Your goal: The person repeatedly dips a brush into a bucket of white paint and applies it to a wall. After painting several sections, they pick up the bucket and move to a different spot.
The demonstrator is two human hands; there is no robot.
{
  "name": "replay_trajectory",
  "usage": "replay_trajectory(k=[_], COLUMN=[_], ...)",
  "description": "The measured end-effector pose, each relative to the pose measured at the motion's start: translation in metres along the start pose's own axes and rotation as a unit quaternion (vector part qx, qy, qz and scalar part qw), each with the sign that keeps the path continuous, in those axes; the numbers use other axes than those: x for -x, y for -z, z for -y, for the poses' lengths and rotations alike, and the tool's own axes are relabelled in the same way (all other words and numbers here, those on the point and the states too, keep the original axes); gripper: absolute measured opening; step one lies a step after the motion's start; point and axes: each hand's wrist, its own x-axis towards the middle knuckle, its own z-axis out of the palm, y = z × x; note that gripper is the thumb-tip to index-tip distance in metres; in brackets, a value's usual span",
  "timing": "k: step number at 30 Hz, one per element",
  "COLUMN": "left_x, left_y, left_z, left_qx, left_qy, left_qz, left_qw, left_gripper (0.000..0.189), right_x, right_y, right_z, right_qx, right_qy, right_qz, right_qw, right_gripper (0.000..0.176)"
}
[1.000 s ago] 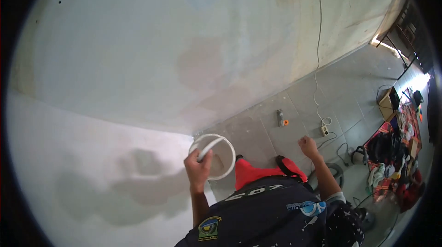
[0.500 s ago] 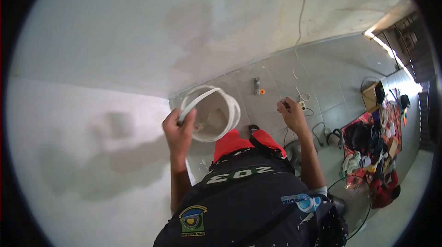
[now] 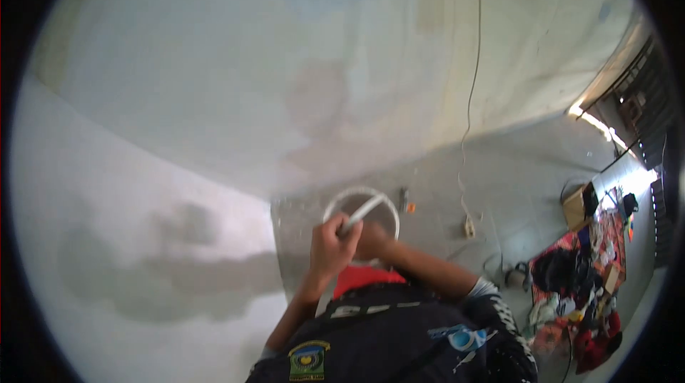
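Observation:
My left hand is closed around the pale band-like handle of a white bucket. The bucket is in front of my body, and its round rim faces up at me. Over the near side of its opening is my right hand. It is smeared by motion beside my left hand, and its fingers cannot be made out. Both hands and the handle hide part of the bucket's inside, which looks greyish.
A corner of pale, patchy walls rises ahead and to the left. On the tiled floor lie a small grey-and-orange item and a power socket on a long cable. Clothes and bags cover a red mat at right, near a cardboard box.
My right hand has swung left from the open floor side to the bucket. The bucket and my left hand appear lower and further right, and the view has tilted up toward the wall.

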Motion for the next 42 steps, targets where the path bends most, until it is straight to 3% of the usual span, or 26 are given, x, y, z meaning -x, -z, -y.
replay_trajectory(k=[7, 11, 13, 22, 26, 28, 31, 38, 42], left_x=[0.004, 0.003, 0.001, 0.0, 0.001, 0.001, 0.001, 0.002, -0.001], left_y=[-0.004, -0.003, -0.003, -0.008, -0.009, -0.01, -0.021, -0.027, -0.027], left_z=[0.004, 0.0, 0.001, 0.009, 0.017, 0.021, 0.03, 0.012, 0.016], left_qx=[0.013, 0.017, 0.012, -0.018, -0.003, 0.032, 0.055, 0.043, 0.023], left_qy=[-0.005, 0.001, 0.003, 0.003, -0.004, 0.034, 0.03, 0.007, 0.001], left_qz=[0.0, -0.004, -0.004, -0.01, -0.034, -0.021, -0.039, -0.036, -0.029], left_qw=[1.0, 1.0, 1.0, 1.0, 0.999, 0.999, 0.997, 0.998, 0.999], left_gripper=[0.028, 0.027, 0.029, 0.03, 0.031, 0.032, 0.031, 0.031, 0.03], right_x=[-0.002, 0.007, 0.009, 0.083, 0.113, 0.127, 0.137, 0.142, 0.147], right_y=[0.003, -0.001, -0.012, 0.057, 0.049, 0.048, 0.046, 0.026, 0.029], right_z=[-0.001, -0.006, -0.021, 0.024, 0.0, -0.01, -0.019, -0.016, -0.005], right_qx=[-0.08, -0.01, 0.013, -0.074, -0.085, -0.004, 0.005, 0.002, -0.035], right_qy=[0.071, -0.012, -0.015, -0.051, -0.049, -0.124, -0.179, -0.202, -0.164], right_qz=[-0.007, -0.021, -0.066, -0.253, -0.254, -0.18, -0.125, -0.144, -0.175], right_qw=[0.994, 1.0, 0.998, 0.963, 0.962, 0.976, 0.976, 0.969, 0.97], right_gripper=[0.023, 0.019, 0.019, 0.016, 0.018, 0.02, 0.021, 0.031, 0.032])
